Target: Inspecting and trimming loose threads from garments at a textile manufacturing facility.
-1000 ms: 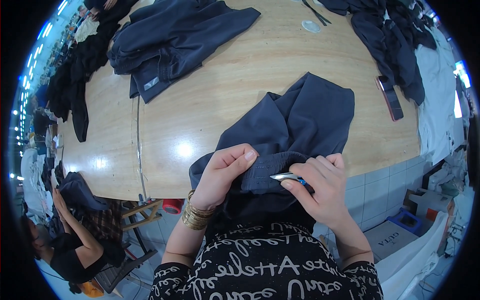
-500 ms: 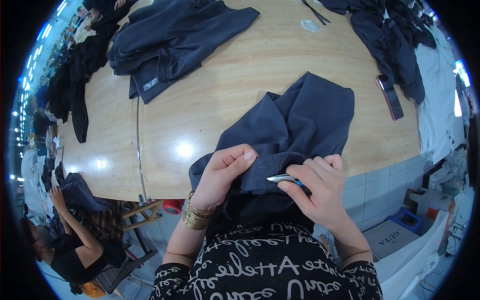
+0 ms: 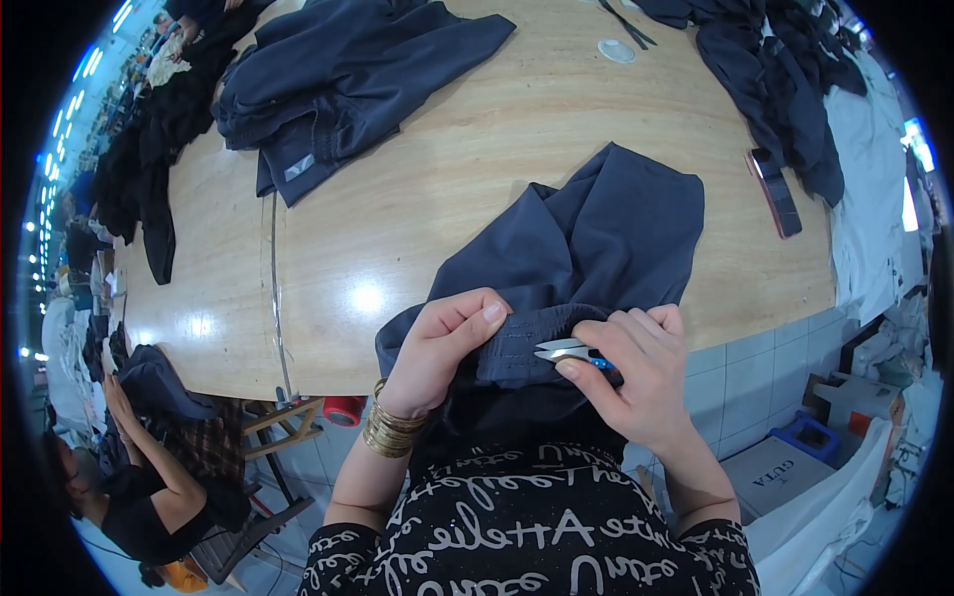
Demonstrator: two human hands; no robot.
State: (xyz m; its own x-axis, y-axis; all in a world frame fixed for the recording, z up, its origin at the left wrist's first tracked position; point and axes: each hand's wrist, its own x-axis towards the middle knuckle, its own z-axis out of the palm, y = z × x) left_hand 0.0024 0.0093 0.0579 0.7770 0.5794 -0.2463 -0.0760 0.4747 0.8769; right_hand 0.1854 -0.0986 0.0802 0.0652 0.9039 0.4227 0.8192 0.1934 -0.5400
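A dark navy garment [image 3: 606,228] lies on the table's near edge, its gathered, stitched waistband [image 3: 517,348] pulled toward me. My left hand [image 3: 447,343], with gold bangles on the wrist, pinches the band's left part between thumb and fingers. In my right hand [image 3: 631,368] is a pair of small thread snips [image 3: 571,351] with silver blades and a bit of blue by the grip. The blades stand slightly apart, pointing left over the stitched band. Whether a thread lies between them is too small to tell.
Another navy garment [image 3: 348,79] lies across the table's far left. A phone [image 3: 777,194] rests at the right beside more dark clothes [image 3: 765,89]. A round clear disc [image 3: 616,51] sits at the back. At lower left, a person [image 3: 139,467] handles dark cloth.
The snips' blades have parted a little; they were together before. My right hand has shifted very slightly right. My left hand keeps its hold on the waistband.
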